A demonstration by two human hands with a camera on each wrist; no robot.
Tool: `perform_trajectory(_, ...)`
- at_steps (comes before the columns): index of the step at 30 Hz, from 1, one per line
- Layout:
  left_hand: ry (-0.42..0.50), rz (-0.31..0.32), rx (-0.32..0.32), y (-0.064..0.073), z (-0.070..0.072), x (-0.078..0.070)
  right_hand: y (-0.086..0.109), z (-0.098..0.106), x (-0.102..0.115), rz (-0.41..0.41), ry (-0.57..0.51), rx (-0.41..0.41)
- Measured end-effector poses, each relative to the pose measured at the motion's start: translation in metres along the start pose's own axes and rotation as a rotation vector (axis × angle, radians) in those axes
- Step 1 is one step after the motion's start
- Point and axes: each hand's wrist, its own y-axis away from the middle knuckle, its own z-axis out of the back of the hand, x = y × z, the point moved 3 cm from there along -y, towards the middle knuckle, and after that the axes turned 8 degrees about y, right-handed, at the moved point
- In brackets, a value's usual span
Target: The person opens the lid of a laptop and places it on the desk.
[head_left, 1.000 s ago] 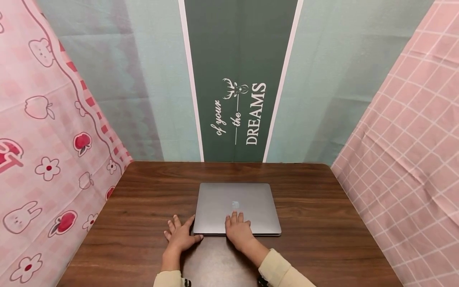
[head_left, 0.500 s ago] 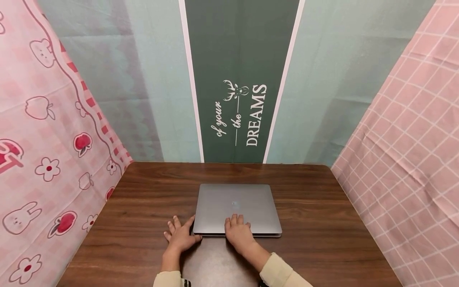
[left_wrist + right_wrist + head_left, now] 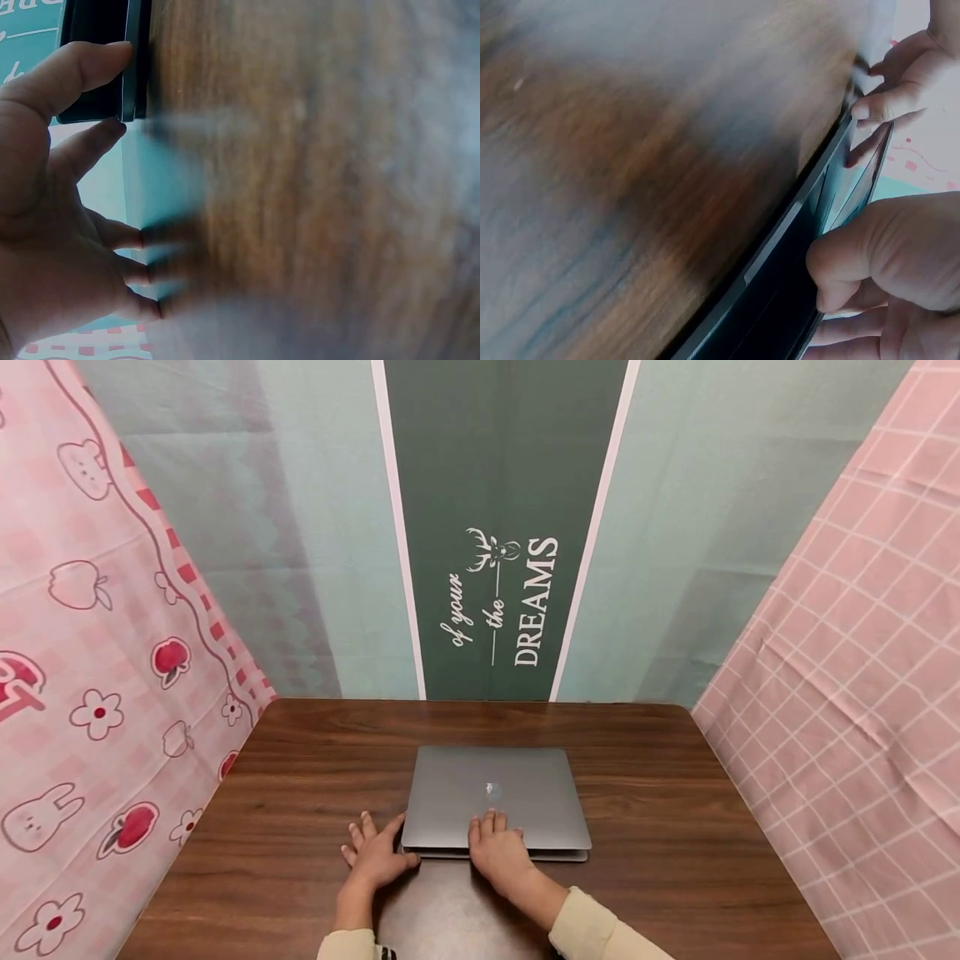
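A grey laptop [image 3: 450, 793] lies on the brown wooden table, its lid slightly raised at the near edge. My right hand [image 3: 501, 858] pinches that near edge, fingers over the top and thumb underneath. In the right wrist view the thumb [image 3: 840, 266] shows inside the narrow gap above the base's edge [image 3: 769, 251]. At the laptop's near left corner, my left hand [image 3: 375, 860] has its fingers spread. Its thumb [image 3: 94, 64] touches the base's front edge, and the index finger reaches along the left side. The other left fingertips rest on the table.
The wooden table [image 3: 675, 827] has a patterned pink cloth [image 3: 112, 693] on the left and a pink checked cloth [image 3: 847, 652] on the right. Behind it hangs a green curtain [image 3: 495, 460] with white lettering.
The lid's near edge has risen a little with my right hand, widening the dark gap over the base. My left hand has stayed by the corner.
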Motion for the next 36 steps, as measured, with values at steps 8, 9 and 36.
perform_trajectory(8, 0.013, 0.013, 0.005, 0.000, -0.002, 0.004, -0.001, 0.005, -0.013, 0.039, -0.022, -0.074)
perform_trajectory(9, 0.017, 0.011, 0.004, 0.000, -0.002, 0.005, -0.001, 0.005, -0.014, 0.051, -0.014, -0.074)
perform_trajectory(36, -0.016, 0.022, -0.003, -0.002, 0.000, 0.005, -0.010, 0.013, -0.050, 0.100, -0.029, -0.315)
